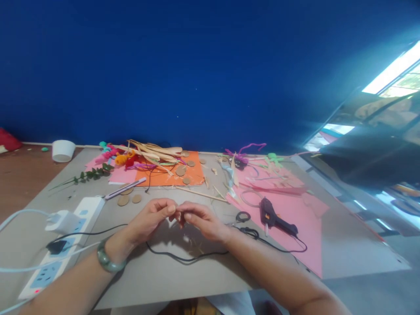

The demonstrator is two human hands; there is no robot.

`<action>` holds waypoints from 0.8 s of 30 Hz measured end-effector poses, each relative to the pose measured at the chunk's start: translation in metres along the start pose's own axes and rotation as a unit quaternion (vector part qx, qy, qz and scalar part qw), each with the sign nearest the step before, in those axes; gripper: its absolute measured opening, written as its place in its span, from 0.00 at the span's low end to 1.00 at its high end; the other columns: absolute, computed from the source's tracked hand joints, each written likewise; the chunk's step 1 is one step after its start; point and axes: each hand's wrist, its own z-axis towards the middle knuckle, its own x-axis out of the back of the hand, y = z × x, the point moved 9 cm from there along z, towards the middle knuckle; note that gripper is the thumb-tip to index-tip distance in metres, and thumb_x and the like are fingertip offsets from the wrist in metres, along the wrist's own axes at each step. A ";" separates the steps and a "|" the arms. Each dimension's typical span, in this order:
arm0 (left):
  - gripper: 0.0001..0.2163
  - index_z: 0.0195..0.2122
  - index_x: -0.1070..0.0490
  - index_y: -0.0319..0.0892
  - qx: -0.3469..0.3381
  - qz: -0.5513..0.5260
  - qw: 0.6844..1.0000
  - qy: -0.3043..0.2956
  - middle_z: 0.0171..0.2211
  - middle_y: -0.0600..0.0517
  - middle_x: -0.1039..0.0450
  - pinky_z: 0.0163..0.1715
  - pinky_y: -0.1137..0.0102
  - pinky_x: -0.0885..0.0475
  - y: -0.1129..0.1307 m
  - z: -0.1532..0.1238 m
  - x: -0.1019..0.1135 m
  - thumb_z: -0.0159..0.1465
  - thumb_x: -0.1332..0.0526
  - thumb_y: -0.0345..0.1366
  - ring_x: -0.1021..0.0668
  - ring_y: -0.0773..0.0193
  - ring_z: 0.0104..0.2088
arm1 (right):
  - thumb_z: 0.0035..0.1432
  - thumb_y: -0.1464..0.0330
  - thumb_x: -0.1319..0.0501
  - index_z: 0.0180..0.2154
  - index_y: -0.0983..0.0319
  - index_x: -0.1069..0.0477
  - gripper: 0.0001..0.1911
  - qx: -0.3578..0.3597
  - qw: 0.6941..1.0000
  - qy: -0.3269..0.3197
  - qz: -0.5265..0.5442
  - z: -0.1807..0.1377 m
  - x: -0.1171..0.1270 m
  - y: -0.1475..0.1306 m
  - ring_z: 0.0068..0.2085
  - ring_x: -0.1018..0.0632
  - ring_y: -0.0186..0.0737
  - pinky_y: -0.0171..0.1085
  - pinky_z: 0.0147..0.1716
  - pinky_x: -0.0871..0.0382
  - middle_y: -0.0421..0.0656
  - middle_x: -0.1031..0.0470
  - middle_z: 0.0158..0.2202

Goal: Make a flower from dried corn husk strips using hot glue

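My left hand [154,217] and my right hand [204,222] meet above the middle of the table, fingertips nearly touching. Both are closed in a pinch around something small and brownish, mostly hidden by the fingers; I cannot make out its kind. Pale scraps [193,245] lie on the table below the hands. Black-handled scissors [243,217] lie partly behind my right wrist. To the right, a black hot glue gun [277,217] rests on pink paper [306,238]. Left of my hands are several brown cardboard discs [123,200] and a lilac utility knife [125,188].
A white power strip [85,210] with plugged-in chargers stands at left. A black cord [183,259] crosses below my hands. Dried straw strips [154,152] and colourful pipe cleaners [123,158] lie on orange paper [193,170] at the back. A white cup [63,151] stands far left.
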 end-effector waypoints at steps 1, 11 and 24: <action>0.15 0.24 0.28 0.40 -0.001 0.005 1.000 -0.012 0.24 0.51 0.27 0.35 0.68 0.33 0.001 -0.001 -0.002 0.59 0.37 0.48 0.25 0.62 0.30 | 0.62 0.64 0.40 0.47 0.57 0.26 0.12 0.005 1.000 -0.003 0.002 -0.001 -0.001 -0.001 0.34 0.27 0.32 0.37 0.39 0.32 0.41 0.29 0.36; 0.16 0.24 0.30 0.40 -0.002 0.025 1.000 -0.002 0.23 0.51 0.30 0.32 0.69 0.34 0.009 -0.005 -0.005 0.59 0.38 0.48 0.26 0.62 0.28 | 0.63 0.63 0.42 0.52 0.56 0.29 0.16 0.019 0.999 -0.018 -0.033 -0.006 -0.007 -0.002 0.36 0.29 0.33 0.37 0.40 0.32 0.43 0.29 0.39; 0.17 0.25 0.29 0.40 -0.090 0.224 0.969 0.046 0.24 0.52 0.32 0.31 0.70 0.35 0.022 -0.006 0.011 0.63 0.44 0.47 0.30 0.64 0.28 | 0.59 0.60 0.38 0.61 0.57 0.40 0.30 -0.111 0.983 -0.112 0.093 -0.014 -0.025 0.011 0.29 0.30 0.30 0.33 0.30 0.35 0.41 0.30 0.33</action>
